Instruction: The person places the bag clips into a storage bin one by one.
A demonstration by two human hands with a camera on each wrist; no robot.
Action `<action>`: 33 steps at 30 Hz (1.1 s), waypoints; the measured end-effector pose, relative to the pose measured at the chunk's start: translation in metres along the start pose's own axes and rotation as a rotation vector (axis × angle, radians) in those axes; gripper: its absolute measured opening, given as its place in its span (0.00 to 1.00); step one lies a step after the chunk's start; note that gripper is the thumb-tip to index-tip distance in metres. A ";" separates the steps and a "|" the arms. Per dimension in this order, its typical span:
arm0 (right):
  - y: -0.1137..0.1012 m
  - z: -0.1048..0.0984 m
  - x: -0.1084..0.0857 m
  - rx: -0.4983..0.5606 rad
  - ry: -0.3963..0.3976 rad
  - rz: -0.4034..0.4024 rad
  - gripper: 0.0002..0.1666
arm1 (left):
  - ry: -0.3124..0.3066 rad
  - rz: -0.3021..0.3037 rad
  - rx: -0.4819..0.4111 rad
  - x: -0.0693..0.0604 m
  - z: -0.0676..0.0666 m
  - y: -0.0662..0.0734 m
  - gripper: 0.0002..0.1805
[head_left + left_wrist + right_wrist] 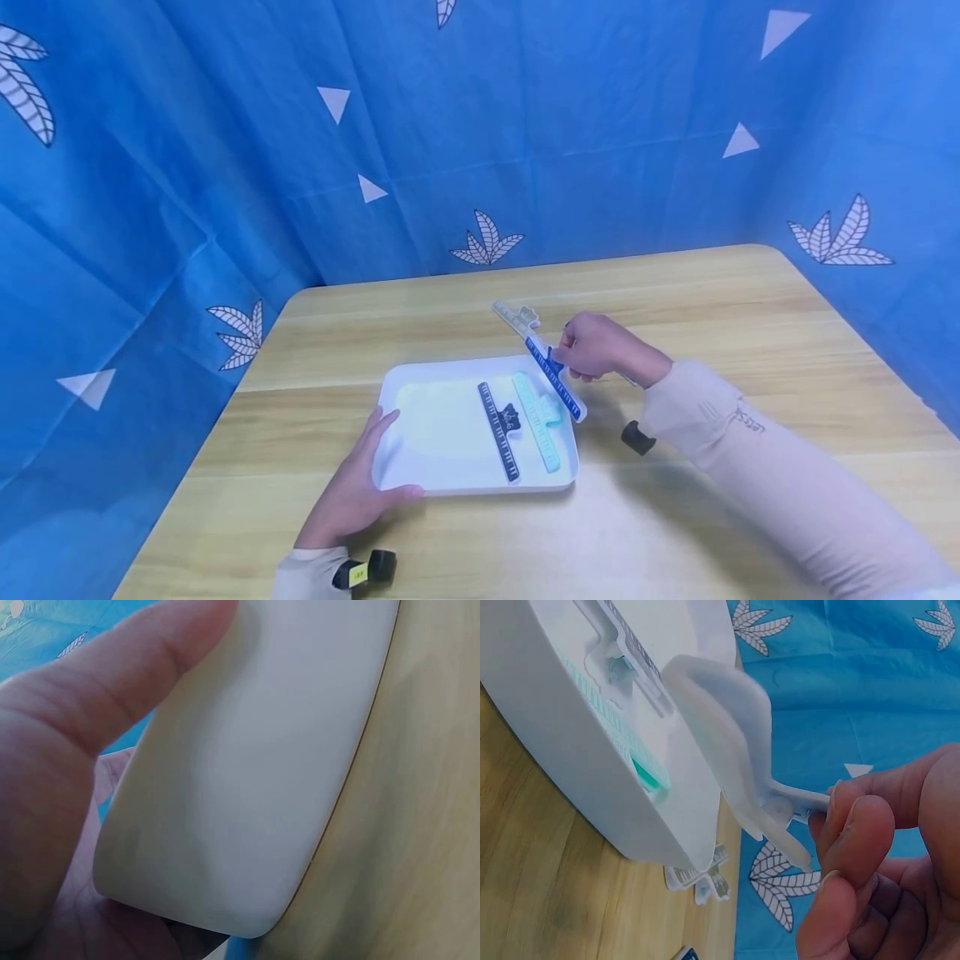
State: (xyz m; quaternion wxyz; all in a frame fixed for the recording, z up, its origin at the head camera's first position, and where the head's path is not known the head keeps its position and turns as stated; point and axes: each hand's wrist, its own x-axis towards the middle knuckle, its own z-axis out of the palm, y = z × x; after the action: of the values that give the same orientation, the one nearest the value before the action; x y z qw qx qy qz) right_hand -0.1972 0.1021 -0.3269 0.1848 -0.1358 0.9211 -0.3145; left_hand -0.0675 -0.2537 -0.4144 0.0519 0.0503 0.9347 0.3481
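A blue long-jawed page clip (555,379) with a piano-key pattern is pinched by its handle tab in my right hand (592,346). It is tilted above the right edge of a white tray (431,490). In the right wrist view the clip's pale side (735,735) faces the camera, with my fingertips (855,832) on its tab. Inside the tray lie a black clip (498,433) and a mint clip (537,425), side by side. My left hand (360,483) grips the tray's near left corner, thumb along the front wall; some of its fingers are hidden.
A grey-white clip (513,317) lies on the wooden table (675,533) behind the tray. A small dark-ended object (686,952), partly cut off in the right wrist view, lies on the table. A blue patterned curtain (600,167) hangs along the back and sides.
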 end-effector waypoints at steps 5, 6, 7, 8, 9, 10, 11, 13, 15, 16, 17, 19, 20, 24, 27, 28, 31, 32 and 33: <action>-0.002 0.001 0.001 -0.005 -0.003 -0.009 0.13 | -0.006 -0.008 0.000 0.000 -0.001 0.000 0.60; -0.003 0.002 0.001 -0.005 -0.003 -0.010 0.13 | -0.008 -0.013 0.001 0.000 -0.001 0.000 0.60; -0.003 0.002 0.001 -0.005 -0.003 -0.010 0.13 | -0.009 -0.017 -0.001 0.000 -0.001 0.000 0.60; -0.004 0.003 0.001 -0.004 -0.003 -0.009 0.13 | -0.010 -0.020 -0.002 -0.001 -0.001 0.000 0.60; -0.005 0.003 0.001 -0.002 -0.004 -0.009 0.13 | -0.012 -0.023 -0.004 -0.001 -0.001 0.000 0.60; -0.005 0.003 0.001 -0.003 -0.006 -0.010 0.13 | -0.012 -0.024 -0.005 -0.001 -0.002 0.000 0.60; -0.006 0.004 0.002 -0.004 -0.007 -0.010 0.13 | -0.012 -0.023 -0.008 -0.002 -0.002 0.000 0.60; -0.007 0.004 0.002 -0.008 -0.007 -0.013 0.13 | -0.011 -0.021 -0.013 -0.002 -0.002 0.000 0.60; -0.007 0.005 0.002 -0.014 -0.007 -0.013 0.12 | -0.011 -0.018 -0.017 -0.002 -0.003 0.000 0.60; -0.008 0.005 0.002 -0.019 -0.006 -0.014 0.12 | -0.010 -0.016 -0.018 -0.002 -0.003 0.000 0.60; -0.008 0.005 0.002 -0.021 -0.005 -0.013 0.12 | -0.010 -0.018 -0.021 -0.002 -0.003 0.000 0.60; -0.008 0.006 0.002 -0.022 -0.006 -0.010 0.12 | -0.012 -0.020 -0.025 -0.002 -0.003 0.000 0.60; -0.008 0.006 0.002 -0.022 -0.006 -0.006 0.12 | -0.012 -0.020 -0.027 -0.002 -0.002 0.000 0.60; -0.007 0.008 0.002 -0.015 -0.012 0.006 0.12 | -0.014 -0.020 -0.034 -0.001 -0.002 0.000 0.60; -0.006 0.008 0.002 -0.013 -0.014 0.014 0.12 | -0.010 -0.007 -0.040 -0.001 -0.002 0.000 0.60; -0.006 0.008 0.002 -0.014 -0.013 0.015 0.12 | -0.008 -0.005 -0.042 0.000 -0.001 0.000 0.60; -0.007 0.009 0.003 -0.018 -0.017 0.023 0.12 | -0.002 0.008 -0.048 0.000 -0.001 0.001 0.59; -0.008 0.009 0.003 -0.022 -0.020 0.026 0.12 | -0.001 0.010 -0.049 -0.001 -0.001 0.001 0.59; -0.009 0.009 0.003 -0.026 -0.022 0.029 0.12 | -0.001 0.010 -0.048 -0.001 -0.001 0.001 0.59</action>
State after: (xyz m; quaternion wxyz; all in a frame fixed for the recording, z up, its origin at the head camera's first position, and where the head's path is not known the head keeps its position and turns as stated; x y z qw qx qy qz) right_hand -0.1954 0.0896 -0.3285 0.1977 -0.1284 0.9249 -0.2983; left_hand -0.0667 -0.2540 -0.4129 0.0519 0.0540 0.9257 0.3707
